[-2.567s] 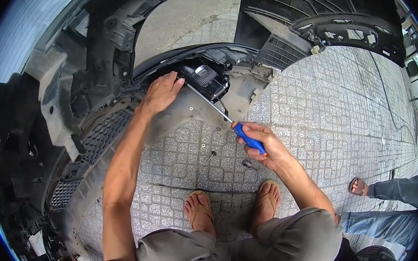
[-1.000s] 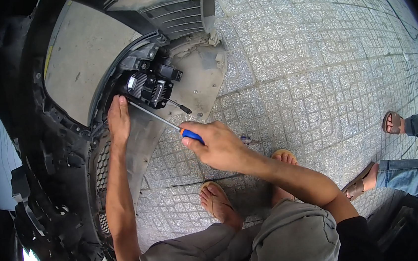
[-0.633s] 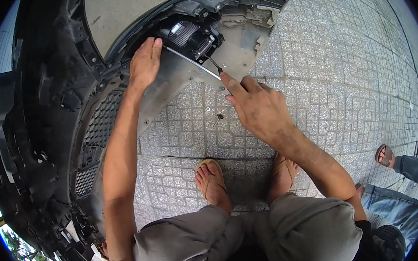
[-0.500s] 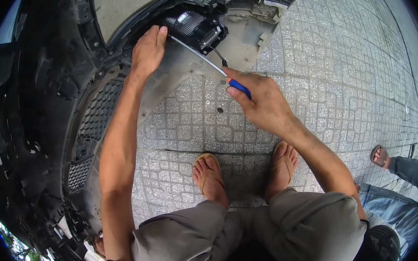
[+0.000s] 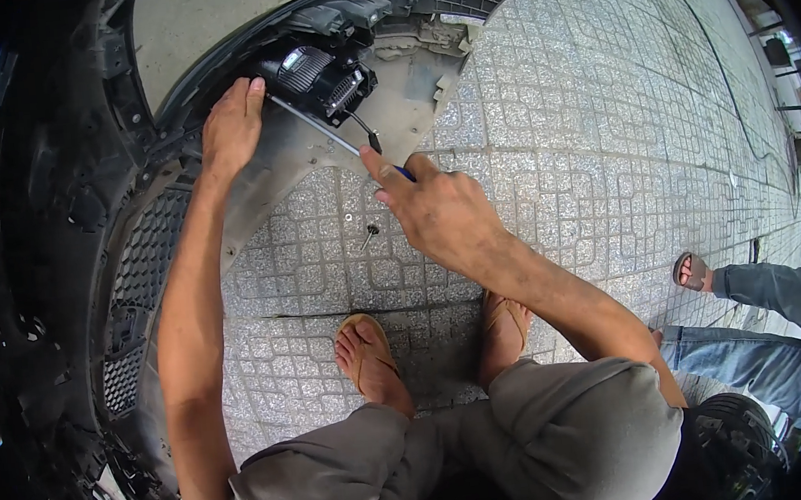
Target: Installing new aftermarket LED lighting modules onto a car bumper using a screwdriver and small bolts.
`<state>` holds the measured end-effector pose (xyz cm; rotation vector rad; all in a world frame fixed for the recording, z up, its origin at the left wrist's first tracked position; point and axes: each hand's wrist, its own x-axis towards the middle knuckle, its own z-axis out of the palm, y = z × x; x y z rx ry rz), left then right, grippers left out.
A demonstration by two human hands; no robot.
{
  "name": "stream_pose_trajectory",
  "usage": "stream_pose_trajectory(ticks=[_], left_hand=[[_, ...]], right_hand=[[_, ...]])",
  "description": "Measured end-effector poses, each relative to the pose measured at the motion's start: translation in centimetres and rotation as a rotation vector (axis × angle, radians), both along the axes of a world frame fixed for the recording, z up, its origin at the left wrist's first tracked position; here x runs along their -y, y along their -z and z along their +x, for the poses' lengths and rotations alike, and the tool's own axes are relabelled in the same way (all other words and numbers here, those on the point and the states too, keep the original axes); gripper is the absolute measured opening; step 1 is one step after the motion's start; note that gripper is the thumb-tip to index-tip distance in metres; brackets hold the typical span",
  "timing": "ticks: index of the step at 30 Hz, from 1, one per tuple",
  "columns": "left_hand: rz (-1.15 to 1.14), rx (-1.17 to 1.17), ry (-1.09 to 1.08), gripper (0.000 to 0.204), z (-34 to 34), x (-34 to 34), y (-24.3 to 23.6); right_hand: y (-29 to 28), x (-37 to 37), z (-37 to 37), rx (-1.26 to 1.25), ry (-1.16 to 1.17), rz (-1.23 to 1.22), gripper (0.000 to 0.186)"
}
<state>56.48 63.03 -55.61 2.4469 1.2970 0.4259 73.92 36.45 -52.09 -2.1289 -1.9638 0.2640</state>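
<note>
My right hand (image 5: 445, 213) is closed around the mostly hidden blue handle of a screwdriver (image 5: 318, 124), whose long shaft runs up-left toward my left hand (image 5: 233, 127). That hand's fingers are pressed together at the shaft's far end, against the edge of a black car bumper (image 5: 171, 127); what lies under them is hidden. Beside them a black lamp unit with ribbed metal top (image 5: 319, 76) sits in the bumper, a short dark cable hanging from it above a grey panel (image 5: 407, 107).
A honeycomb grille (image 5: 149, 262) lies left of my left forearm. A small bolt (image 5: 370, 234) is on the paving (image 5: 581, 139) near my sandalled feet (image 5: 364, 358). Another person's legs in jeans and sandals (image 5: 756, 281) are at the lower right.
Since the first frame my right hand has turned over to back-up, still around the screwdriver. My left hand stays by the lamp. The view swung about and has lately shifted slightly.
</note>
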Motion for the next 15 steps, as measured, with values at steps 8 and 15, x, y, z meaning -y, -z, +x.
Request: stream_pose_trajectory(ticks=[8,15], left_hand=[[-0.051,0.049,-0.008,0.046,-1.6,-0.2,-0.4],[-0.050,0.013,0.024,0.046,1.5,0.3,-0.3]], right_hand=[[1.3,-1.1,1.0,-1.732,0.196,-0.305,0.046],[-0.8,-0.5,2.0,-0.610,0.049,0.039,0.048]])
